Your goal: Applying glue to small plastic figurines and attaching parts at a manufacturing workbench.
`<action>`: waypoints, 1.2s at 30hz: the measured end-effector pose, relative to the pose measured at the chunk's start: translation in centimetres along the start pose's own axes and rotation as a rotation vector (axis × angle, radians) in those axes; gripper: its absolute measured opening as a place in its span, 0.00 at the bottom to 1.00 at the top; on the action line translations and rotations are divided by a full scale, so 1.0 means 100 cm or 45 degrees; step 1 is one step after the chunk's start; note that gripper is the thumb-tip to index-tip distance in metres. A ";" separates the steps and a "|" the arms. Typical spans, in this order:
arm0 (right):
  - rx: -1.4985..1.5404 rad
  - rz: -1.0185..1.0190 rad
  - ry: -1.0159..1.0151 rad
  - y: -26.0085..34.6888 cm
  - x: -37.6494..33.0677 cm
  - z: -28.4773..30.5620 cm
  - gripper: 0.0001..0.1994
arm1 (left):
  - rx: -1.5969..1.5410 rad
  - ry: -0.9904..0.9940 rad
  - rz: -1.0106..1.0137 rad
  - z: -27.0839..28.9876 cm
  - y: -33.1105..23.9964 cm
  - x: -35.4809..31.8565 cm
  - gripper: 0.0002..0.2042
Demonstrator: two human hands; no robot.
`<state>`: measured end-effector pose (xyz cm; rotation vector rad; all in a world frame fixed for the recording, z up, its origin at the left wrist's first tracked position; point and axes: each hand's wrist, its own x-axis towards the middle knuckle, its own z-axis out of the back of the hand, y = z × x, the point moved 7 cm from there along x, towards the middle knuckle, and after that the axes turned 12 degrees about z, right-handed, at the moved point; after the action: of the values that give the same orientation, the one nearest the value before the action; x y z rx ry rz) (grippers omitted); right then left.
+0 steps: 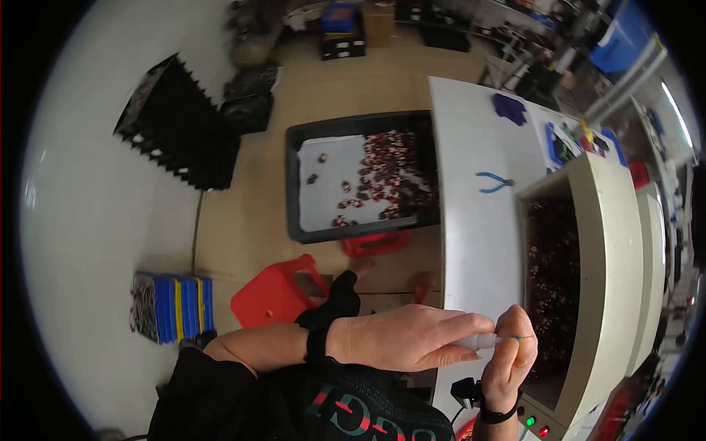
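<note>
My left hand (408, 336) is closed around a small translucent white squeeze bottle (476, 342), held sideways over the near part of the white table. A thin needle tip (521, 337) with a teal base points right from the bottle's end. My right hand (512, 351) is closed, its fingers pinched around that needle tip. The bent fingers hide part of it, and whether they hold anything else cannot be made out. Just right of my hands stands a cream box-shaped machine (614, 257), with many small dark and copper-coloured parts (553, 294) inside its opening.
The white table (478, 250) bears blue-handled pliers (496, 182) and a purple cloth (510, 109). Left of it, a black tray (294, 184) holds many small copper-coloured parts. A red stool (272, 294), blue and yellow bins (180, 307) and stacked black crates (184, 125) stand further left.
</note>
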<state>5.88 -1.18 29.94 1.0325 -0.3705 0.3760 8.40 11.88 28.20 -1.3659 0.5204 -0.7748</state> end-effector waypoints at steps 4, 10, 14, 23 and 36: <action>0.119 0.099 0.098 0.025 0.018 -0.046 0.19 | 0.166 -0.245 -0.022 0.031 -0.008 -0.049 0.19; 0.275 0.219 0.408 0.062 0.069 -0.159 0.21 | 0.254 -0.496 0.142 0.111 0.001 -0.133 0.20; 0.382 0.422 0.648 0.099 0.117 -0.273 0.14 | 0.230 -0.697 0.351 0.194 0.020 -0.209 0.21; 0.976 0.668 0.868 0.216 0.250 -0.550 0.12 | -0.298 -0.797 0.576 0.438 0.018 -0.380 0.21; 0.653 0.832 0.603 0.176 0.521 -0.662 0.11 | -0.739 -0.323 0.227 0.728 0.064 -0.282 0.25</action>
<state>51.17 71.67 36.89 1.2579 -0.1720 1.3292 44.42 81.39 30.17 -1.8902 0.6846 -0.2996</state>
